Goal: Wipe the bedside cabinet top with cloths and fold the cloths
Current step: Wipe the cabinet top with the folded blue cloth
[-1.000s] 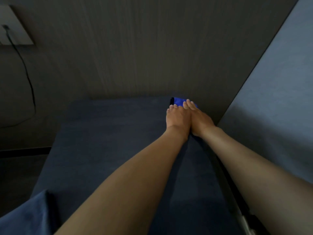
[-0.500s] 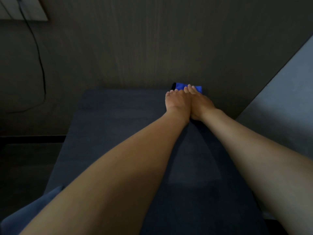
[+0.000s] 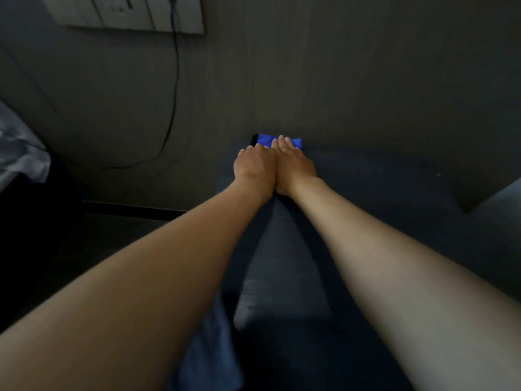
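A bright blue cloth (image 3: 265, 140) with a black edge lies at the far rim of the dark bedside cabinet top (image 3: 366, 176), against the wall. My left hand (image 3: 253, 165) and my right hand (image 3: 293, 162) lie side by side, touching each other, palms down. Their straight fingers press on the cloth and cover most of it. Only its far strip shows beyond my fingertips.
A dark panelled wall (image 3: 338, 80) rises right behind the cabinet. A white socket plate (image 3: 127, 12) sits up left, and a black cable (image 3: 174, 80) hangs from it. Pale bedding (image 3: 19, 148) shows at the left edge, a grey-blue cloth (image 3: 211, 348) below my left forearm.
Both hands with the blue cloth have slid left along the back of the cabinet top, and my view has swung left, bringing the socket plate and the bedding into sight.
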Available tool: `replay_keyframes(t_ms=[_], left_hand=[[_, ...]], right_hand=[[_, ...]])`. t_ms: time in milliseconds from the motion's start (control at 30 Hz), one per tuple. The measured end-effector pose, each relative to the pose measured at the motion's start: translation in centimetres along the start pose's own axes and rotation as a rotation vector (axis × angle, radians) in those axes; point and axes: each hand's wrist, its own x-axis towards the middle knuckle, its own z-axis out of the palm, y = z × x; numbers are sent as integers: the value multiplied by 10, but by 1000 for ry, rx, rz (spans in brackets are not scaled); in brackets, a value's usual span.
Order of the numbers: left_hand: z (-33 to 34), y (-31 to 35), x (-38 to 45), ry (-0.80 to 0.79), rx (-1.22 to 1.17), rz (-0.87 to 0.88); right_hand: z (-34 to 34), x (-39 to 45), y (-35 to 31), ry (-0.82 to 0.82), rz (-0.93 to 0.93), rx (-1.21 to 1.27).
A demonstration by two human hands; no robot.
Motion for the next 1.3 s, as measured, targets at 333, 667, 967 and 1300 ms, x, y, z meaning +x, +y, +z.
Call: replay_keyframes(t_ms=[333, 667, 967, 1300], left_hand=[[14, -74, -9, 34, -82, -119], [18, -60, -20, 52, -20, -67], [7, -45, -35, 9, 102, -50], [4, 3, -19, -6, 59, -36]], right_hand=[[13, 18, -71, 9, -71, 35], [12, -1, -59, -41, -96, 12], [5, -19, -51, -94, -108, 23], [-2, -19, -1, -70, -37, 61]])
